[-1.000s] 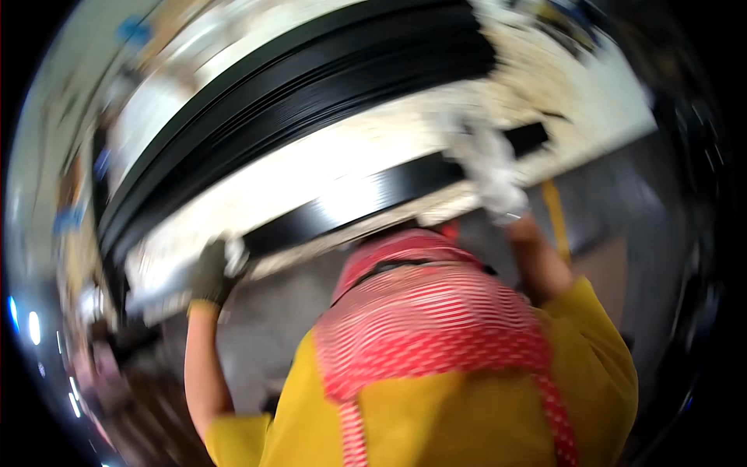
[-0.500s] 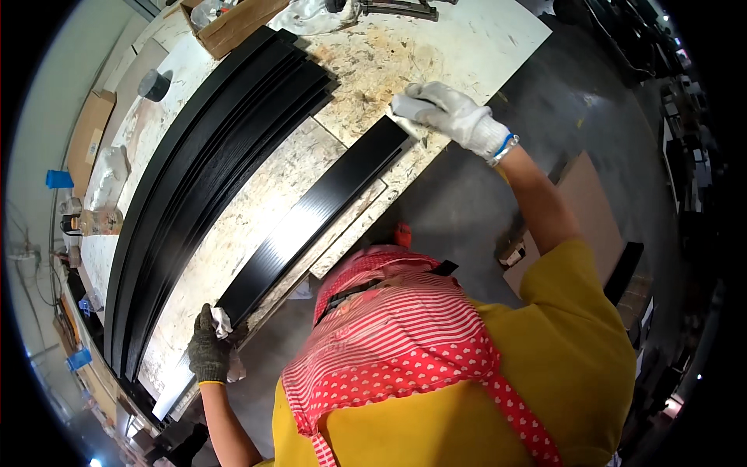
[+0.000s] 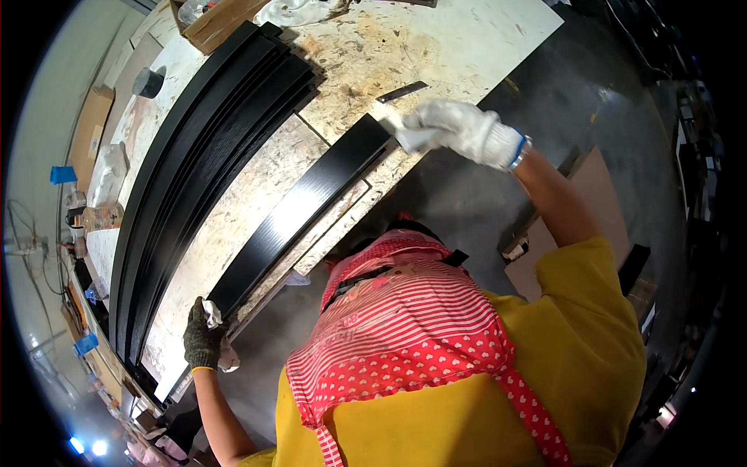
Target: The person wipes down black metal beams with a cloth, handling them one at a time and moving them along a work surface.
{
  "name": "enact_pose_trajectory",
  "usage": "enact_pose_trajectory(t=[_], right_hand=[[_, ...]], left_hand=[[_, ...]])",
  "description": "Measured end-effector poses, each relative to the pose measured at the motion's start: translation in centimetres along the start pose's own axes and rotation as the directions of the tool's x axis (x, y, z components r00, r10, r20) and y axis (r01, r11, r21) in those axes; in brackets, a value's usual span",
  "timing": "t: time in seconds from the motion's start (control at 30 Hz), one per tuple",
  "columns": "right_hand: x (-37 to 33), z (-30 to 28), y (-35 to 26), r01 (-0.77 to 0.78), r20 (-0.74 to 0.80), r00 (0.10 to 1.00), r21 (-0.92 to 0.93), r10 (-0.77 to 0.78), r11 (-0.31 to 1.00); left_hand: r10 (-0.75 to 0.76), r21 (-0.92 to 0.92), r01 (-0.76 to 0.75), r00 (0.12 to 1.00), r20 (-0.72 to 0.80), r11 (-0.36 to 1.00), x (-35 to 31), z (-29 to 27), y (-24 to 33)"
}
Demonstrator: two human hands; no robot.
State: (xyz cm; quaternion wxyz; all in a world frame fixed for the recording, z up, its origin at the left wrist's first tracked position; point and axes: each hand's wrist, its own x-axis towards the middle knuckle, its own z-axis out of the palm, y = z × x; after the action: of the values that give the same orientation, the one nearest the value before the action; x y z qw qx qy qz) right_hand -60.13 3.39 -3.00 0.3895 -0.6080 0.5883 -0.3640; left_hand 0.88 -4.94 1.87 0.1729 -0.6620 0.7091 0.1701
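Observation:
A long black board [image 3: 299, 214] lies along the near edge of the worktable. At its lower-left end is my left hand [image 3: 204, 342], in a dark knitted glove, closed on a crumpled white cloth [image 3: 212, 314] against the board's end. My right hand [image 3: 463, 134], in a white knitted glove, is by the upper-right end. Its fingers are closed on a pale, flat piece [image 3: 418, 140] whose kind I cannot make out, close to the board's end. Just beyond that hand a short dark strip [image 3: 402, 92] rests on the table.
Several black boards [image 3: 210, 148] are stacked beyond the single one on the stained white worktable [image 3: 513, 35]. A grey cup [image 3: 148, 83], a cardboard box [image 3: 222, 27] and a clear jar [image 3: 103, 218] stand farther off. Cardboard [image 3: 572, 222] leans at the right, off the table.
My right hand has shifted slightly right and down relative to the table, uncovering the dark strip. My left hand stays at the board's lower end. The view has shifted a little.

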Motion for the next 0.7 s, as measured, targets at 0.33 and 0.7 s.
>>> enact_pose_trajectory(t=[0.33,0.7], right_hand=[[-3.8,6.1,-0.3,-0.12,-0.604,0.796,-0.087,0.044,0.989],[-2.3,12.9,-1.1,-0.12,-0.61,0.755,-0.488,-0.24,0.865]], left_hand=[[0.053,0.032,-0.053,0.999,0.002,0.998,0.7,0.3,-0.9],[0.03,0.025,-0.03,0.999,-0.011,0.999,0.2,0.2,-0.2]])
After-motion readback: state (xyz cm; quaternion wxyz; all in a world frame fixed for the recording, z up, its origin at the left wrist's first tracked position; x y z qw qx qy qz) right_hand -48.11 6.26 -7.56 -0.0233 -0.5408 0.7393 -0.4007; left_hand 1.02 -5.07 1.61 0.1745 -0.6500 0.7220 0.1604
